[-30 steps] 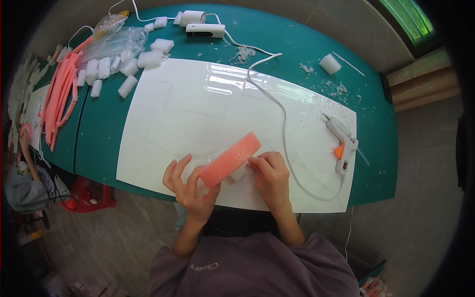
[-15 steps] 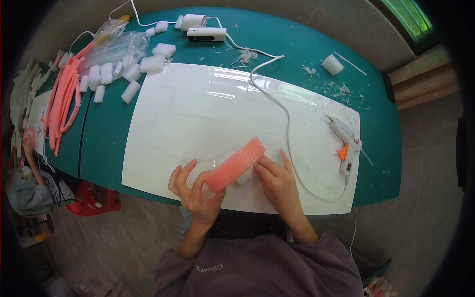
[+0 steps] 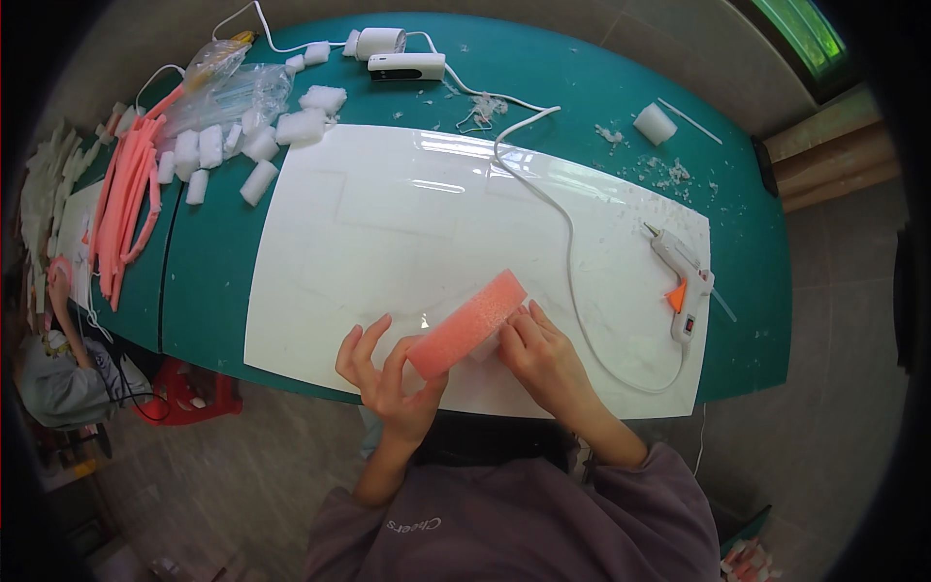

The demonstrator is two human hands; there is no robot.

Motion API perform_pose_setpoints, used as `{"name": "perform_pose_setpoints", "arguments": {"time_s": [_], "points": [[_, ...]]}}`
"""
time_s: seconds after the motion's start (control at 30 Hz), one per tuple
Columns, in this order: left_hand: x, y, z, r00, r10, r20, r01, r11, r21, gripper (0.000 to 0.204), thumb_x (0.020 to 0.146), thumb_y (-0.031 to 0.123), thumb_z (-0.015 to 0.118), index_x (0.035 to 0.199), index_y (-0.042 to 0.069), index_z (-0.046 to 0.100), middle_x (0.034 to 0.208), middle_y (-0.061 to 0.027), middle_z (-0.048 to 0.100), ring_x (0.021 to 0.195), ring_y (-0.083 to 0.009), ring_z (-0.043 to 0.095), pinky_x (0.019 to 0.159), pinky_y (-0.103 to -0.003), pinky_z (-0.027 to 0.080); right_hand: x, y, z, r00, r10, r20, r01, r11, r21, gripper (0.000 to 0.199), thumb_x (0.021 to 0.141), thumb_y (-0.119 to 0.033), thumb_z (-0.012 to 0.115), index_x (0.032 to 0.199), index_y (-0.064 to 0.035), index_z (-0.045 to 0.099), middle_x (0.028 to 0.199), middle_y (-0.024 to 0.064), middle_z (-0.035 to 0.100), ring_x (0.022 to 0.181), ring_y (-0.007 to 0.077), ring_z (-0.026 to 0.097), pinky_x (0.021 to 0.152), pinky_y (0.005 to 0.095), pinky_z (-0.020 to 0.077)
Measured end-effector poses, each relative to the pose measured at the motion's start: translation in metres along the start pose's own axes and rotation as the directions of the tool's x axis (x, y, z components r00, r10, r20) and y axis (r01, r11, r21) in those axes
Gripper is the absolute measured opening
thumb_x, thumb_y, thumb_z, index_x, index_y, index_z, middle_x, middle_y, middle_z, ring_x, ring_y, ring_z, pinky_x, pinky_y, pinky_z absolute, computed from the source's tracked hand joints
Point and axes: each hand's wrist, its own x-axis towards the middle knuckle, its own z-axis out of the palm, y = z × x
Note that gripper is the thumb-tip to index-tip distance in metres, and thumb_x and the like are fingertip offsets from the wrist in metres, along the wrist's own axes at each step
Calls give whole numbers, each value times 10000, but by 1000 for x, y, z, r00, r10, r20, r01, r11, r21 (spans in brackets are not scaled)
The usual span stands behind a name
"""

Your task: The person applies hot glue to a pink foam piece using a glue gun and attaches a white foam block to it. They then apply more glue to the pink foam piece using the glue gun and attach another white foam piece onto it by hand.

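Both my hands have slid a little toward the table's near edge, the pink foam block [image 3: 467, 324] coming with them. My left hand [image 3: 386, 373] grips the block's lower end, fingers spread; my right hand [image 3: 543, 357] pinches its side near the upper end. It lies tilted over the near edge of the white sheet [image 3: 388, 204]. A glue gun [image 3: 682, 286] rests at the sheet's right edge. White foam chunks [image 3: 254, 145] and a clear plastic bag [image 3: 218, 92] sit at the far left corner, pink strips [image 3: 131, 209] along the left edge.
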Motion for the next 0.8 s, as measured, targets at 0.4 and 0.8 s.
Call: {"name": "perform_pose_setpoints", "arguments": {"time_s": [0.4, 0.8], "points": [[2, 1, 1, 999, -8, -39, 8, 1000, -20, 260, 661, 249, 715, 822, 73, 610, 1091, -124, 524, 1106, -337, 349, 877, -412, 333, 3, 8, -8, 997, -65, 48, 63, 997, 42, 109, 657, 35, 533, 759, 33, 493, 788, 167, 530, 884, 313, 591, 903, 407, 434], [1, 0, 0, 1000, 2, -8, -2, 999, -34, 299, 674, 233, 708, 827, 11, 578, 1130, -155, 506, 1130, -362, 345, 893, -466, 318, 8, 15, -11, 959, -273, 71, 282, 936, -210, 53, 649, -9, 546, 666, -7, 496, 700, 131, 554, 780, 261, 625, 822, 394, 483]]}}
